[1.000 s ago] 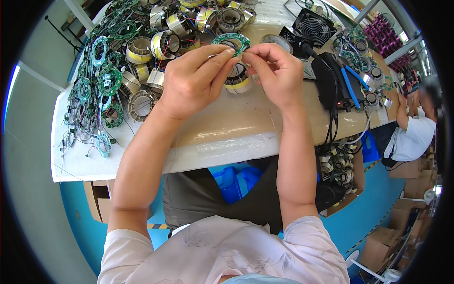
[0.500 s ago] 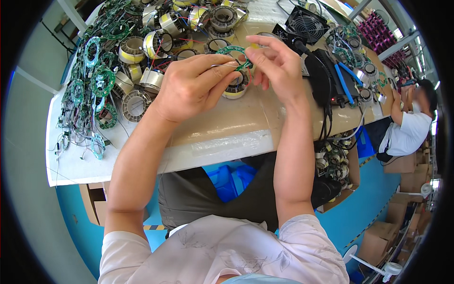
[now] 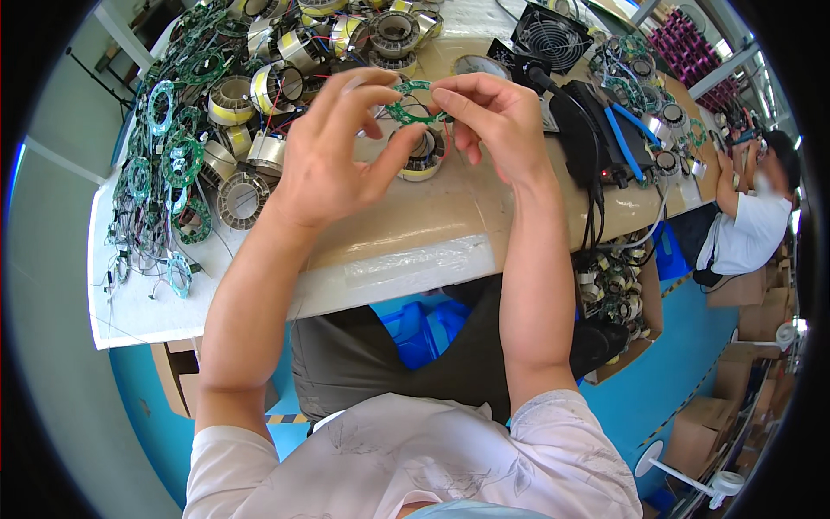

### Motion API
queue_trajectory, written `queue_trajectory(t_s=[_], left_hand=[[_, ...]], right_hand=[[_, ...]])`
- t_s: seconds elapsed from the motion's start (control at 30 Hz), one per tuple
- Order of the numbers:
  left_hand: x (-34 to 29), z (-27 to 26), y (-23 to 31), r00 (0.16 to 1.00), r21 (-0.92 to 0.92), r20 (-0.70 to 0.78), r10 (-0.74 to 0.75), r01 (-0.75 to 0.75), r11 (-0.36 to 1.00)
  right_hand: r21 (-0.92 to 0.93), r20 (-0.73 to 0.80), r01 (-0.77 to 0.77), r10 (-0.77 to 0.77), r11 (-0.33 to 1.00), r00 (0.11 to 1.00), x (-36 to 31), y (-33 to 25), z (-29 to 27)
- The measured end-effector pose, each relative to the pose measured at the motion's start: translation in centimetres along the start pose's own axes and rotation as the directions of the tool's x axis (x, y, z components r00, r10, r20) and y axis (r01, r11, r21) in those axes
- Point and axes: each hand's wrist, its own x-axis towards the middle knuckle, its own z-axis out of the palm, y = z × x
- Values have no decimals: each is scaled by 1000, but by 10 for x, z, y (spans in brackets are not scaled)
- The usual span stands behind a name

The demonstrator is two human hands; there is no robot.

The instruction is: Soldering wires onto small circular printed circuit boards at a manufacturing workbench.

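Note:
A green ring-shaped circuit board [image 3: 403,113] is pinched by its right edge between the thumb and fingers of my right hand [image 3: 500,119]. To its left, my left hand [image 3: 333,156] has its thumb and fingers spread apart, holding nothing, with the fingertips close to the ring. Below the board, a motor stator coil [image 3: 421,161] with a yellow band rests on the table, and a red wire runs up beside it toward the board. My left fingers hide part of the pile behind them.
Green ring boards with wires [image 3: 181,160] heap up at the left. Yellow-banded coils [image 3: 298,52] are piled at the back. On the right stand a black fan [image 3: 553,45], a dark box with cables and blue-handled pliers [image 3: 624,143]. A co-worker [image 3: 750,221] sits far right.
My left hand has let go of the board and opened, its fingers lifting up and left. My right hand keeps its pinch, and the ring shows more fully.

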Motion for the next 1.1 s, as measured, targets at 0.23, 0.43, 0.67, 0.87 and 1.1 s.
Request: queue_trajectory(t_s=[0.23,0.43,0.67,0.87,1.1], left_hand=[[-4,0,14,936,-674,48,-348,287,681],[-5,-8,12,848,-488,266,-459,529,695],[-6,3,12,761,-531,64,-645,573,624],[-3,0,11,725,-558,91,-683,605,568],[-6,-3,10,733,-523,116,-671,619,586]], right_hand=[[-18,-25,-18,18,1000,1000,0,0,1],[-41,-37,-9,7,999,999,1,0,0],[-50,-50,-9,6,999,999,0,-2,2],[-65,-52,-8,4,998,999,0,-2,1],[-73,-50,-17,13,997,999,-1,-4,5]])
